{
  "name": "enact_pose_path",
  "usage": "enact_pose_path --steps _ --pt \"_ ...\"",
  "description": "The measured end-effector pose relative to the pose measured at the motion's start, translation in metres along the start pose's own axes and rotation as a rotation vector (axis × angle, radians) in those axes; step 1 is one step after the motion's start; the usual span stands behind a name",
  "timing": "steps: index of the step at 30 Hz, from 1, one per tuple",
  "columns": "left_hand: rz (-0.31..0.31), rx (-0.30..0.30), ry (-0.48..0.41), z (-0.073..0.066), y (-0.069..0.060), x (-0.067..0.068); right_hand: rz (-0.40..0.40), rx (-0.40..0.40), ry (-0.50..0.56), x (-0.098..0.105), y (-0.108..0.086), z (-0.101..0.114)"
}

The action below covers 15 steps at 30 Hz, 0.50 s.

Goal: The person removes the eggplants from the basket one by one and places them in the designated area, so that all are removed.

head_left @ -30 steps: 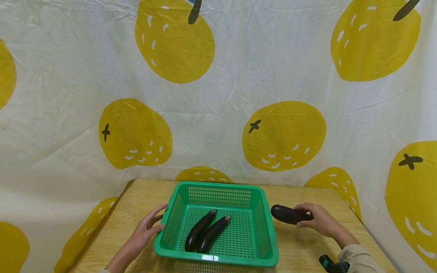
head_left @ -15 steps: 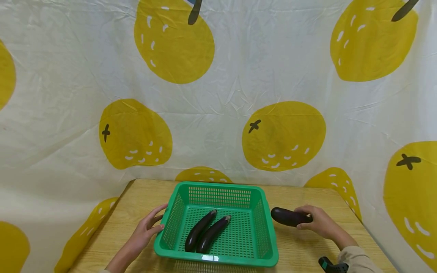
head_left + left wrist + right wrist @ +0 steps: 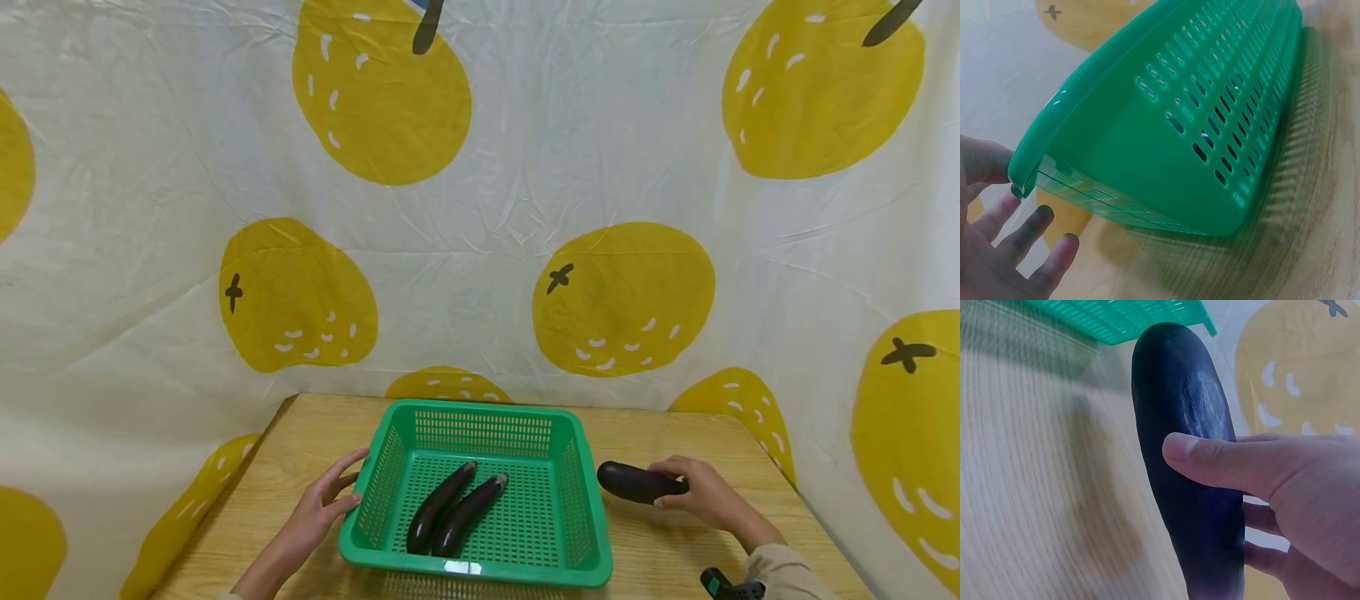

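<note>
1. Cloth: behind the basket.
2. Table: under the basket.
3. Basket: landmark; unmoved over the last second.
4. Left grip: at basket's left rim; fingers spread, tips touching it.
5. Right grip: right of basket; pinching eggplant A between thumb and fingers.
6. Eggplant A: outside basket, just right of it. Sits slightly lower than a second ago; judged a lowering, not let go. Probably clear of the table. Long axis runs roughly left-right; blunt end points at basket's right wall, narrower end away, partly covered.
7. Eggplant B, eggplant C: in basket's left half, side by side, stem ends toward its far right corner.
</note>
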<state>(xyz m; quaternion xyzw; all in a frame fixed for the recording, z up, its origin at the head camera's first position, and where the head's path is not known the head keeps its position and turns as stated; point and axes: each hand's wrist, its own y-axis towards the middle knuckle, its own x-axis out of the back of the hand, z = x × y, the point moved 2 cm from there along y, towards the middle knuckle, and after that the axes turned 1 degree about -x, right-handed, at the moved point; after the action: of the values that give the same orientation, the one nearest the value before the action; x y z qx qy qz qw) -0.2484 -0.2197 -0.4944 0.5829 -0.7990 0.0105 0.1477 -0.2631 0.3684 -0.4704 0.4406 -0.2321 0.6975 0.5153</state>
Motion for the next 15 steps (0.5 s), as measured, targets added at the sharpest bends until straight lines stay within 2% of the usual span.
enact_pose_path --steps 12,15 --pt "-0.004 -0.004 0.008 -0.0002 0.0001 -0.0004 0.011 0.030 -0.012 -0.0047 -0.0020 -0.0045" --pt "-0.014 0.007 0.010 -0.0017 0.0001 -0.0012 0.018 0.006 0.000 -0.0067 -0.0020 -0.0068"
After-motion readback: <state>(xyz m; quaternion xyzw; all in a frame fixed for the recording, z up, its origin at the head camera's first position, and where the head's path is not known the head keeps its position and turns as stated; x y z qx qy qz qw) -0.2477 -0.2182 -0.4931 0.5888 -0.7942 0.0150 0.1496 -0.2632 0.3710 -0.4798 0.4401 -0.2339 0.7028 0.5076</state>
